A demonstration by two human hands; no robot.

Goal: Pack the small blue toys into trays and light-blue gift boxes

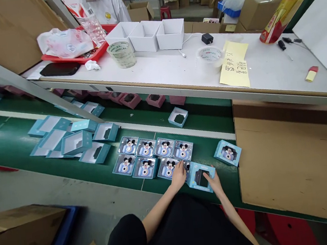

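Black sleeves [175, 234] at frame bottom, arms reaching to green belt [228, 185]. L hand [177, 175] on Mickey box [166, 168], fingers bent over its edge, can't tell if gripping. R hand [215, 182] has fingertips pressed to right edge of teal windowed box [200, 177], lying flat just beside. Other boxes [146, 157] in rows nearby. Best kept square, evenly spaced.

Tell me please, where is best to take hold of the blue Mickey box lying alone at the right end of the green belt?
Take the blue Mickey box by two opposite side edges, coming from above with your right hand. It lies flat and sits apart from the other boxes, so fingers can probably reach both edges without knocking its neighbours.
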